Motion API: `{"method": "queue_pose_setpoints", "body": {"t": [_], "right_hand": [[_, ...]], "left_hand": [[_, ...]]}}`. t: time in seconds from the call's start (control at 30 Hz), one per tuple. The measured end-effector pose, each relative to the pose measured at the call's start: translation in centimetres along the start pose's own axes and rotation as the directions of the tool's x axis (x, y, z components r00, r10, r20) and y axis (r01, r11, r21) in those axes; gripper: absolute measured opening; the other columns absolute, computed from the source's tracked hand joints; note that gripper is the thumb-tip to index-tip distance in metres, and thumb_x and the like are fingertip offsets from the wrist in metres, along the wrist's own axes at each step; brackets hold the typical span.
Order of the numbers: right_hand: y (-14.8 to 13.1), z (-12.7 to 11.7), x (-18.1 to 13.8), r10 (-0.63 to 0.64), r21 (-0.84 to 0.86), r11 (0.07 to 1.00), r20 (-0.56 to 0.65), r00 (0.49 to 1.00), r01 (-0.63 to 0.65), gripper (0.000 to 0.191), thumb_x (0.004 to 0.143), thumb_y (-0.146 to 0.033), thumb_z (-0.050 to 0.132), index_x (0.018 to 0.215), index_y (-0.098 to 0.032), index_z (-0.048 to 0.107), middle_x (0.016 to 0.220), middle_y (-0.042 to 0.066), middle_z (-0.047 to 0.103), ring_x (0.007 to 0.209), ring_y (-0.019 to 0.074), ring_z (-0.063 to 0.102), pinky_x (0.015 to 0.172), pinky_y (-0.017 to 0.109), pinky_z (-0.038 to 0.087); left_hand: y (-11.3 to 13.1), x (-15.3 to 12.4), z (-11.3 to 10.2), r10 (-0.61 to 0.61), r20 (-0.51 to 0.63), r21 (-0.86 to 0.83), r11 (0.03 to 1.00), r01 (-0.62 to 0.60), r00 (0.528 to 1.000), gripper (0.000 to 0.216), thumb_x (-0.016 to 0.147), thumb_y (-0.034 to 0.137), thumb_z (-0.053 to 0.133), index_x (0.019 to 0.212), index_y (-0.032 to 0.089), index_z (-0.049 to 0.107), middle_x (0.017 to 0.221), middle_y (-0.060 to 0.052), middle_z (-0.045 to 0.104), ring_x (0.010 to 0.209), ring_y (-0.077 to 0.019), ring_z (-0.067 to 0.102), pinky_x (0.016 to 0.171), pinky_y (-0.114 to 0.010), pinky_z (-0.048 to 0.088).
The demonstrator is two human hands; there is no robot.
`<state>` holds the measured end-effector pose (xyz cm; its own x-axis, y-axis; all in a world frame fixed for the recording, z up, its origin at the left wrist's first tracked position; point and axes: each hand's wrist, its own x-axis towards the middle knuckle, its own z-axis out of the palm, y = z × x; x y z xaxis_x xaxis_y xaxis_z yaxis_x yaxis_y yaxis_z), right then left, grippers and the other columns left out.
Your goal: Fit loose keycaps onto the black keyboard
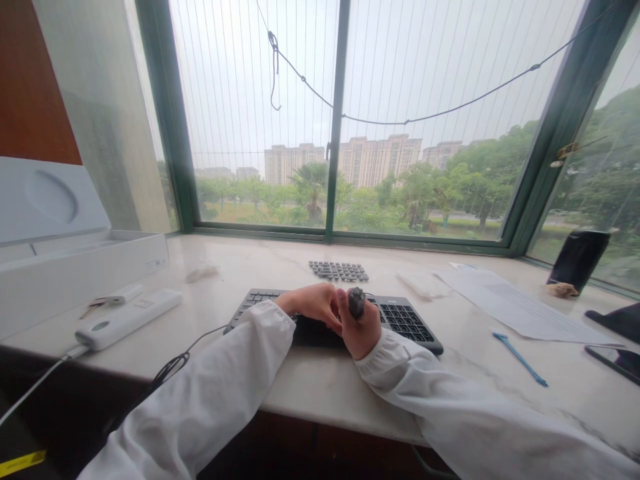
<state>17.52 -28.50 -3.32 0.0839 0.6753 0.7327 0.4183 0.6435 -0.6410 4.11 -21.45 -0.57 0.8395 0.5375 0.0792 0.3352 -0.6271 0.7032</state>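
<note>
A black keyboard (407, 320) lies near the table's front edge, the key caps gone from much of its right part. My right hand (361, 330) makes a fist over it, wrapped round a dark grey handle (357, 302) whose knobbed end sticks up above the thumb. The handle's lower end is hidden, so its kind does not show. Bent over the middle of the keyboard, my left hand (317, 305) has its fingers curled together against the right fist; what they grip is hidden. Behind the keyboard, loose dark key caps (339, 271) lie in rows.
To the left are a white box (135, 250), a white power bank (133, 319) with a cable, and keys (100, 303). To the right lie a clear plastic bag (424, 283), papers (520, 307), a blue stick-like tool (520, 360), a black can-shaped object (579, 260) and a phone (617, 360).
</note>
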Motion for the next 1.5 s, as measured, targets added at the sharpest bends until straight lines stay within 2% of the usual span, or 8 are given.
{"method": "queue_pose_setpoints", "body": {"t": [0.3, 0.5, 0.67, 0.77, 0.83, 0.93, 1.1, 1.5], "right_hand": [[0.1, 0.0, -0.2, -0.055, -0.067, 0.996, -0.051, 0.997, 0.052, 0.033, 0.085, -0.041, 0.048, 0.059, -0.020, 0.046, 0.044, -0.003, 0.048, 0.040, 0.0112, 0.045, 0.045, 0.024, 0.035], [-0.6, 0.1, -0.9, -0.213, -0.046, 0.976, 0.016, 0.977, 0.214, 0.036, 0.085, -0.036, 0.047, 0.053, -0.021, 0.037, 0.042, -0.004, 0.039, 0.038, 0.0084, 0.035, 0.044, 0.024, 0.030], [-0.7, -0.6, 1.3, -0.143, -0.043, 0.990, -0.166, 0.976, 0.138, 0.037, 0.085, -0.038, 0.047, 0.054, -0.021, 0.037, 0.042, -0.005, 0.035, 0.039, 0.0083, 0.033, 0.044, 0.024, 0.028], [0.2, -1.5, 4.0, 0.014, 0.105, 0.994, -0.181, 0.983, 0.006, 0.039, 0.079, -0.043, 0.055, 0.051, -0.021, 0.038, 0.043, -0.004, 0.036, 0.039, 0.0083, 0.033, 0.041, 0.025, 0.027], [0.9, -2.0, 5.7, 0.223, 0.392, 0.903, -0.082, 0.971, -0.174, 0.041, 0.077, -0.045, 0.057, 0.051, -0.022, 0.034, 0.039, -0.007, 0.030, 0.035, 0.0070, 0.026, 0.035, 0.024, 0.021], [1.9, -2.9, 7.4, 0.459, 0.719, 0.581, 0.098, 0.883, -0.382, 0.041, 0.076, -0.040, 0.058, 0.052, -0.022, 0.030, 0.037, -0.011, 0.018, 0.031, 0.0049, 0.014, 0.030, 0.022, 0.011], [3.0, -3.8, 8.2, 0.543, 0.838, 0.240, 0.302, 0.783, -0.490, 0.034, 0.079, -0.031, 0.056, 0.054, -0.020, 0.035, 0.035, -0.011, 0.018, 0.030, 0.0041, 0.012, 0.028, 0.018, 0.010], [4.4, -3.7, 8.3, 0.569, 0.815, 0.273, 0.290, 0.769, -0.510, 0.035, 0.073, -0.036, 0.065, 0.054, -0.019, 0.041, 0.048, -0.004, 0.044, 0.048, 0.0091, 0.047, 0.053, 0.023, 0.049]], "left_hand": [[0.7, -0.1, 0.1, -0.025, 0.002, -0.030, 0.999, 0.025, 1.000, 0.020, 0.060, 0.029, 0.072, 0.062, 0.010, 0.065, 0.054, 0.000, 0.061, 0.052, -0.0112, 0.054, 0.047, -0.019, 0.038], [0.4, -0.1, 0.1, -0.006, -0.037, 0.099, 0.995, 0.009, 0.999, 0.016, 0.065, 0.025, 0.066, 0.056, 0.011, 0.064, 0.050, 0.002, 0.058, 0.050, -0.0081, 0.050, 0.048, -0.018, 0.035], [1.1, -0.2, -0.1, -0.010, -0.029, 0.089, 0.996, 0.013, 1.000, 0.029, 0.065, 0.041, 0.069, 0.071, 0.013, 0.070, 0.060, 0.000, 0.065, 0.057, -0.0109, 0.056, 0.053, -0.019, 0.039], [1.5, -0.2, -0.6, -0.012, -0.184, 0.105, 0.994, 0.032, 0.983, 0.040, 0.066, 0.051, 0.067, 0.082, 0.015, 0.072, 0.073, -0.002, 0.069, 0.067, -0.0135, 0.060, 0.059, -0.020, 0.041], [1.4, -0.1, -0.9, -0.013, -0.333, 0.124, 0.991, 0.057, 0.943, 0.042, 0.067, 0.053, 0.064, 0.084, 0.016, 0.071, 0.079, -0.004, 0.070, 0.074, -0.0151, 0.061, 0.065, -0.022, 0.043], [0.7, 0.0, -1.4, -0.019, -0.478, 0.155, 0.982, 0.106, 0.878, 0.040, 0.070, 0.052, 0.062, 0.084, 0.015, 0.070, 0.083, -0.005, 0.070, 0.077, -0.0162, 0.062, 0.070, -0.024, 0.044], [-0.1, 0.1, -1.5, -0.017, -0.542, 0.195, 0.970, 0.145, 0.840, 0.041, 0.073, 0.053, 0.058, 0.084, 0.015, 0.070, 0.084, -0.006, 0.070, 0.077, -0.0176, 0.062, 0.070, -0.026, 0.045], [1.3, 0.3, -0.8, -0.051, -0.460, 0.047, 0.996, 0.082, 0.886, 0.044, 0.070, 0.054, 0.061, 0.087, 0.014, 0.069, 0.086, -0.007, 0.068, 0.075, -0.0155, 0.060, 0.066, -0.024, 0.045]]}}
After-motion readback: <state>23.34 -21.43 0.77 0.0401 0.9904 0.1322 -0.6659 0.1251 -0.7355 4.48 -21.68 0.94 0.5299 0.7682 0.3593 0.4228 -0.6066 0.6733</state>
